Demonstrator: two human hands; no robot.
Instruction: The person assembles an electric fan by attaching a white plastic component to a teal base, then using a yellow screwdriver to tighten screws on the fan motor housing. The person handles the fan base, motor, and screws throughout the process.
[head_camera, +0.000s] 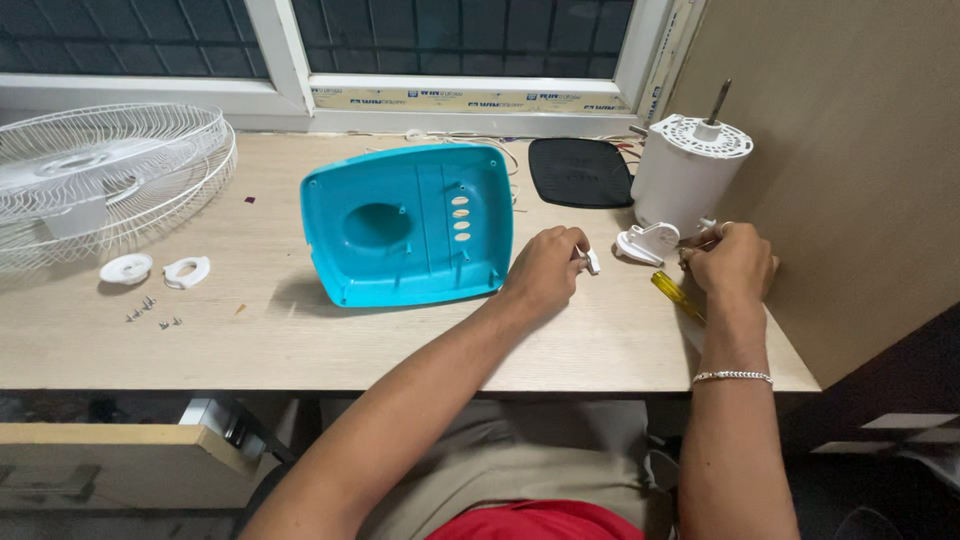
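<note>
Spanning the frame, a wooden table (420, 345) sits under a window; its left end is cut off. A white wire fan guard (95, 180) lies at far left, partly out of view. A turquoise plastic housing (410, 225) rests tilted near centre, hollow side up. A white fan motor (688, 170) stands upright at right, shaft pointing up. Behind it lies a black mesh cover (580, 172), its right edge hidden by the motor.

Left hand (545, 270): fingers curled, pinching a small white part (591, 261), mostly hidden. Right hand (733, 262): closed round a yellow-handled screwdriver (678, 296); tip hidden behind the fingers, near a white bracket (648, 242) at the motor's foot.

Far left: two white rings (155, 270), loose screws (152, 312) just below, too small to count surely.
</note>
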